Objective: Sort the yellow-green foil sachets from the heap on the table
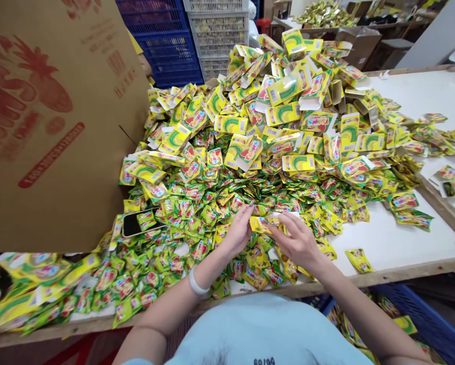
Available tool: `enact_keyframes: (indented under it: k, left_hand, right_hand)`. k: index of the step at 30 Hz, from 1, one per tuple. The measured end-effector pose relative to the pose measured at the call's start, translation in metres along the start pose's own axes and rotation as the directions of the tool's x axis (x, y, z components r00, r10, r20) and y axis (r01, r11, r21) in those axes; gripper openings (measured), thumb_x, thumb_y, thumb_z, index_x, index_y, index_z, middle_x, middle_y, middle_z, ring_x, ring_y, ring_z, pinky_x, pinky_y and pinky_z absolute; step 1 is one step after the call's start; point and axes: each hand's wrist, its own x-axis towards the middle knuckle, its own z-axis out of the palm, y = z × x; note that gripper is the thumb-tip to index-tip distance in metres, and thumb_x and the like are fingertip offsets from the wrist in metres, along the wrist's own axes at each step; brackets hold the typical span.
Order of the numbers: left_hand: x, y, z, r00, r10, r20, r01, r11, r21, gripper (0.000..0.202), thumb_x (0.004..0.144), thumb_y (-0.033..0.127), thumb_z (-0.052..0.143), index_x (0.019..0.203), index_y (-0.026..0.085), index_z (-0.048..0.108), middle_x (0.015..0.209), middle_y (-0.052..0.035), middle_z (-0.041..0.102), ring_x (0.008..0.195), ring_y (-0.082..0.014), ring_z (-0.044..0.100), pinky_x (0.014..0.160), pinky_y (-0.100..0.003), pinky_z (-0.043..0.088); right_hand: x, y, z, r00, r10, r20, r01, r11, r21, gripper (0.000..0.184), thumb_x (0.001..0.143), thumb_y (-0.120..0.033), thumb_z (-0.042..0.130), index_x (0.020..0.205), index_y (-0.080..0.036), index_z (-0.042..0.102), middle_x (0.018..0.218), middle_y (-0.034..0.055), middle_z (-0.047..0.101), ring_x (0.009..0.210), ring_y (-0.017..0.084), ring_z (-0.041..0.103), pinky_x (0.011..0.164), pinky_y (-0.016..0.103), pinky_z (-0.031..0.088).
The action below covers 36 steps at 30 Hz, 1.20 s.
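Note:
Between my two hands is a small yellow carton [260,224] with a printed face, a white edge showing near its right end. My left hand [238,234], a pale band on its wrist, holds the carton's left end with its fingers close together. From the right, my right hand [298,242] grips the carton, fingers bent over it and covering much of it. Below and around both hands lie yellow sachets [256,261] and green sachets [200,248] with fruit prints. A heap of yellow-green cartons [284,114], several with flaps standing open, rises behind them.
A large brown cardboard box [94,152] stands at the left, beside a phone [134,224] lying among the sachets. One loose sachet [358,260] lies by the table's wooden front edge [406,274]. Blue crates [168,56] stand behind; another blue crate [428,319] sits below right.

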Motion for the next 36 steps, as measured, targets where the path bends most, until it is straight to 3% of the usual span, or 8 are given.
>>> enact_keyframes:
  k: [2, 4, 8, 18, 23, 28, 33, 36]
  left_hand:
    - [0.002, -0.004, 0.002, 0.999, -0.020, -0.040, 0.013, 0.987, -0.162, 0.040, 0.080, 0.051, 0.072, 0.095, 0.020, 0.052, 0.087, -0.0004, 0.067, 0.077, -0.0178, 0.072, 0.073, -0.031, 0.059]
    - [0.001, -0.008, 0.008, 0.995, -0.024, -0.092, -0.004, 0.955, -0.297, 0.045, 0.074, 0.043, 0.081, 0.097, 0.020, 0.051, 0.091, -0.0001, 0.067, 0.075, -0.0169, 0.072, 0.074, -0.030, 0.059]
    - [-0.005, -0.013, 0.024, 0.992, 0.071, -0.108, -0.100, 0.952, -0.288, 0.052, 0.072, 0.050, 0.081, 0.107, 0.021, 0.057, 0.098, -0.0046, 0.072, 0.082, -0.0198, 0.072, 0.077, -0.033, 0.059]
    - [-0.007, -0.007, 0.026, 0.964, 0.258, -0.070, -0.263, 0.962, -0.073, 0.041, 0.082, 0.054, 0.070, 0.100, 0.017, 0.069, 0.105, -0.0095, 0.075, 0.104, -0.0248, 0.068, 0.100, -0.042, 0.050]
    - [0.015, 0.004, 0.049, 0.899, 0.423, 0.112, -0.435, 0.893, 0.115, 0.037, 0.088, 0.055, 0.063, 0.096, 0.021, 0.075, 0.135, -0.0100, 0.062, 0.136, -0.0273, 0.047, 0.117, -0.043, 0.032]
    - [0.021, 0.003, 0.057, 0.888, 0.396, 0.235, -0.455, 0.681, 0.574, 0.060, 0.098, 0.062, 0.032, 0.130, 0.017, 0.057, 0.124, -0.0161, 0.063, 0.112, -0.0262, 0.062, 0.098, -0.042, 0.048]
    - [0.018, -0.025, 0.068, 0.942, 0.171, 0.287, -0.304, 0.079, 0.949, 0.100, 0.076, 0.071, 0.064, 0.147, 0.005, 0.037, 0.115, -0.0250, 0.066, 0.109, -0.0387, 0.060, 0.087, -0.043, 0.049]
    - [0.022, -0.040, 0.077, 0.919, 0.178, 0.352, -0.372, 0.093, 0.924, 0.109, 0.073, 0.061, 0.076, 0.153, 0.010, 0.024, 0.124, -0.0229, 0.062, 0.115, -0.0376, 0.057, 0.092, -0.043, 0.046]
  right_hand:
    - [0.004, -0.005, 0.000, 0.944, 0.300, -0.136, -0.235, 0.902, 0.362, 0.012, 0.093, -0.024, 0.061, 0.100, -0.025, 0.070, 0.092, 0.0062, 0.073, 0.077, 0.020, 0.072, 0.068, 0.035, 0.061]
    - [0.009, -0.011, 0.004, 0.804, 0.591, -0.060, -0.379, 0.588, 0.715, 0.011, 0.090, -0.035, 0.066, 0.091, -0.024, 0.065, 0.071, -0.0010, 0.068, 0.051, 0.014, 0.064, 0.048, 0.027, 0.056]
    - [0.019, -0.016, 0.021, 0.653, 0.727, 0.212, -0.441, 0.137, 0.887, 0.031, 0.078, -0.047, 0.078, 0.081, -0.022, 0.059, 0.056, -0.0059, 0.062, 0.043, 0.012, 0.059, 0.044, 0.024, 0.052]
    - [0.020, 0.004, 0.021, 0.684, 0.726, 0.076, -0.501, 0.391, 0.772, 0.045, 0.069, -0.041, 0.085, 0.102, -0.026, 0.057, 0.098, 0.0005, 0.066, 0.075, 0.012, 0.063, 0.055, 0.020, 0.053]
    - [0.026, 0.028, -0.014, 0.776, 0.575, 0.259, -0.531, 0.375, 0.760, 0.038, 0.077, -0.046, 0.077, 0.106, -0.024, 0.068, 0.099, 0.0049, 0.073, 0.087, 0.018, 0.069, 0.074, 0.032, 0.059]
    - [0.011, 0.051, -0.054, 0.699, 0.714, -0.037, -0.509, 0.533, 0.676, 0.026, 0.076, -0.042, 0.081, 0.089, -0.022, 0.072, 0.070, -0.0023, 0.068, 0.063, 0.013, 0.064, 0.063, 0.024, 0.055]
    - [-0.018, 0.069, -0.069, 0.560, 0.819, -0.125, -0.490, 0.449, 0.748, 0.029, 0.074, -0.044, 0.083, 0.085, -0.022, 0.067, 0.069, -0.0049, 0.065, 0.060, 0.010, 0.061, 0.058, 0.021, 0.052]
    - [-0.025, 0.069, -0.060, 0.546, 0.837, -0.037, -0.510, 0.367, 0.778, 0.032, 0.072, -0.045, 0.084, 0.084, -0.022, 0.065, 0.067, -0.0054, 0.064, 0.059, 0.010, 0.062, 0.055, 0.020, 0.051]
